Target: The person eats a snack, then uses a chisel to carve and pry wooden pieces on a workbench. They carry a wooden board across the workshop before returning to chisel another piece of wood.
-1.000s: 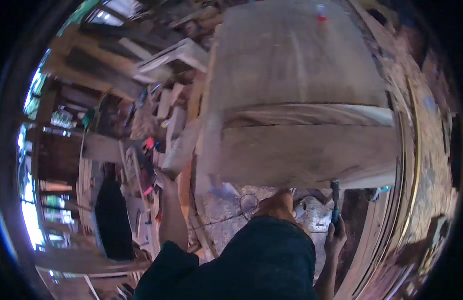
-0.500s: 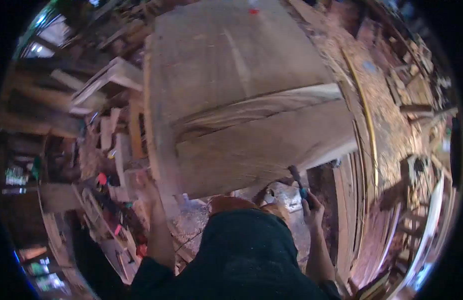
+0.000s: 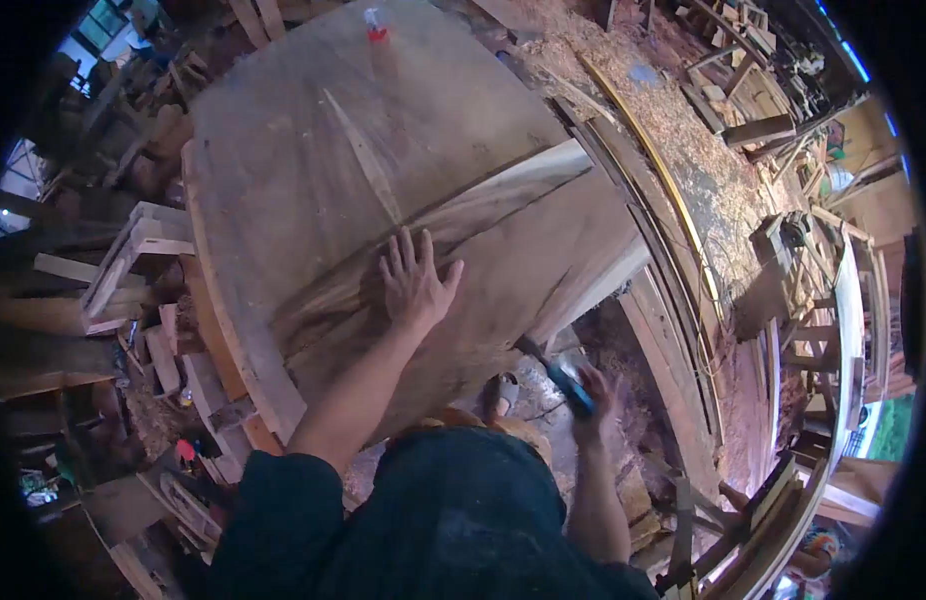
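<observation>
My left hand (image 3: 418, 283) lies with its fingers spread on a wide wooden board (image 3: 503, 260) that rests on a large wooden tabletop (image 3: 273, 170). Its fingertips reach a dark-and-light grained strip along the board's far side. At the board's near right edge, my right hand (image 3: 595, 400) is wrapped round the teal and black handle of a hammer-like tool (image 3: 563, 382). The tool's dark head end is close to the board's edge; whether it touches cannot be made out.
A small clear and red object (image 3: 377, 27) stands at the tabletop's far end. Wood offcuts and a wooden frame (image 3: 133, 250) crowd the left. Long planks (image 3: 673, 340) and a yellow strip (image 3: 648, 150) run along the right, beside shavings on the ground.
My left hand has come from the table's left side onto the board, fingers spread. My right hand still holds the tool, now more tilted. The view has turned, shifting the table left.
</observation>
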`<state>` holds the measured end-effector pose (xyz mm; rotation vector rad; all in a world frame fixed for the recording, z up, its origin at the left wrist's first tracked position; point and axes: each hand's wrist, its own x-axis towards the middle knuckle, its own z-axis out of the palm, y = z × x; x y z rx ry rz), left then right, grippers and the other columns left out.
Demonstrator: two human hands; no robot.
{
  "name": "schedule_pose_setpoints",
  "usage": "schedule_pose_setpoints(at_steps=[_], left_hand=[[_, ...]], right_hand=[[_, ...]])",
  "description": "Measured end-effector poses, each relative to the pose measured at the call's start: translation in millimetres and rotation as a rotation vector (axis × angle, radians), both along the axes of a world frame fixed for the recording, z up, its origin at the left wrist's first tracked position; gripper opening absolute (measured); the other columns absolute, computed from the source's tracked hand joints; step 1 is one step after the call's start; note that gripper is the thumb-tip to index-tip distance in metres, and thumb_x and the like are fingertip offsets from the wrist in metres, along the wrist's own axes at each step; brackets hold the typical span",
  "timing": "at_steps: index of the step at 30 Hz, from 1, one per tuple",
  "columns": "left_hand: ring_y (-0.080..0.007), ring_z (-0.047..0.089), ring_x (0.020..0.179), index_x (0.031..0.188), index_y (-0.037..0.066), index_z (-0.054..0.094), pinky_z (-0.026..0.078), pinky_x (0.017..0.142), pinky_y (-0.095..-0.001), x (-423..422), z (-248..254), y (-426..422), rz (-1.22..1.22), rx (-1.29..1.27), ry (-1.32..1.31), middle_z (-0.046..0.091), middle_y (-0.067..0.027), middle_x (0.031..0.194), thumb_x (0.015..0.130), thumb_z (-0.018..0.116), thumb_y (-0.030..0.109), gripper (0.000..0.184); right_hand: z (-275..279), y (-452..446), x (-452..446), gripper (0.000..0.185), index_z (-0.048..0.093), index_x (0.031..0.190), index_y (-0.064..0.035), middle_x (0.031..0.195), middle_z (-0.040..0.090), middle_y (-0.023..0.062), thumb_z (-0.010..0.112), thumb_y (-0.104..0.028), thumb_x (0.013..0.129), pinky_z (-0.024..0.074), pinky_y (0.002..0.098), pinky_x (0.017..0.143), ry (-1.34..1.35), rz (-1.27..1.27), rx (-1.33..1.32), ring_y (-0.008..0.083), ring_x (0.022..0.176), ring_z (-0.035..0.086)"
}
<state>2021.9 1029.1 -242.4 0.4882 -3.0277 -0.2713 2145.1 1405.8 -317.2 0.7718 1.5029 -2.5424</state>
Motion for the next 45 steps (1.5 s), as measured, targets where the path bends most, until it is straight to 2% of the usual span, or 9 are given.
schedule_pose_setpoints(at_steps=[1,8,12,15,19,26,29,32,45], left_hand=[[-0.0407,0.022,0.150,0.158,0.011,0.029,0.019,0.121,-0.0571,4,4,3,-0.016,0.007,-0.033,0.023,-0.0226,0.163,0.096,0.046,0.063,0.082],[-0.0445,0.020,0.150,0.156,0.010,0.034,0.021,0.120,-0.0586,2,2,-1,-0.018,0.074,0.014,0.023,-0.0238,0.163,0.097,0.047,0.061,0.079],[-0.0442,0.021,0.150,0.154,0.009,0.037,0.021,0.119,-0.0591,2,1,-5,-0.036,0.085,0.050,0.026,-0.0241,0.161,0.096,0.049,0.060,0.078],[-0.0440,0.024,0.149,0.152,0.008,0.041,0.022,0.119,-0.0593,3,7,-8,-0.016,0.163,0.065,0.029,-0.0229,0.160,0.096,0.051,0.059,0.076],[-0.0427,0.026,0.148,0.150,0.008,0.043,0.022,0.119,-0.0595,9,14,-17,-0.088,0.253,0.087,0.032,-0.0211,0.160,0.094,0.056,0.054,0.074],[-0.0438,0.019,0.150,0.155,0.010,0.034,0.018,0.118,-0.0640,81,10,-43,-0.267,0.273,0.047,0.025,-0.0236,0.162,0.081,0.070,0.059,0.096],[-0.0511,0.010,0.150,0.159,0.011,0.023,0.013,0.115,-0.0713,134,69,-15,-0.382,0.184,-0.311,0.013,-0.0260,0.164,0.072,0.077,0.062,0.115],[-0.0578,0.004,0.148,0.160,0.011,0.018,0.011,0.112,-0.0764,154,76,0,-0.456,0.135,-0.534,0.006,-0.0270,0.165,0.066,0.082,0.063,0.125],[-0.0598,0.015,0.145,0.158,0.005,0.022,0.025,0.110,-0.0736,163,53,-7,-0.546,0.103,-0.398,0.014,-0.0303,0.162,0.071,0.081,0.051,0.115]], right_hand=[[50,-35,-28,0.060,0.064,0.115,-0.0013,0.120,0.066,0.0139,0.047,-0.057,0.101,0.0529,0.0375,0.087,-0.168,-0.267,-0.154,0.0230,0.111,0.062],[184,-57,-76,0.029,0.070,0.111,-0.0029,0.089,0.072,0.0081,0.065,-0.022,0.089,0.0558,0.0321,0.058,-0.144,0.793,0.803,0.0180,0.078,0.070],[256,-133,-122,0.032,0.073,0.108,-0.0037,0.087,0.074,0.0165,0.072,-0.020,0.081,0.0563,0.0393,0.075,0.259,0.999,1.327,0.0272,0.080,0.073],[266,-143,-146,0.038,0.071,0.109,0.0032,0.090,0.073,0.0196,0.075,-0.024,0.082,0.0544,0.0377,0.076,0.214,1.145,1.411,0.0266,0.079,0.071],[264,-120,-136,0.039,0.070,0.113,0.0019,0.090,0.074,0.0134,0.077,-0.020,0.081,0.0539,0.0341,0.074,0.132,1.224,1.345,0.0212,0.078,0.068],[152,18,-13,0.032,0.071,0.111,0.0004,0.088,0.069,0.0051,0.077,-0.009,0.081,0.0515,0.0272,0.062,0.089,0.596,0.880,0.0122,0.070,0.064],[123,17,39,0.034,0.070,0.114,0.0019,0.091,0.070,0.0066,0.077,-0.007,0.082,0.0521,0.0259,0.061,-0.009,0.463,0.714,0.0119,0.069,0.064],[104,0,65,0.037,0.068,0.115,0.0040,0.084,0.070,0.0058,0.077,-0.009,0.082,0.0476,0.0254,0.057,-0.028,0.466,0.658,0.0116,0.065,0.063],[72,-35,86,0.034,0.067,0.116,0.0034,0.096,0.071,0.0089,0.076,-0.006,0.085,0.0532,0.0275,0.066,0.056,0.637,0.587,0.0129,0.073,0.065]])
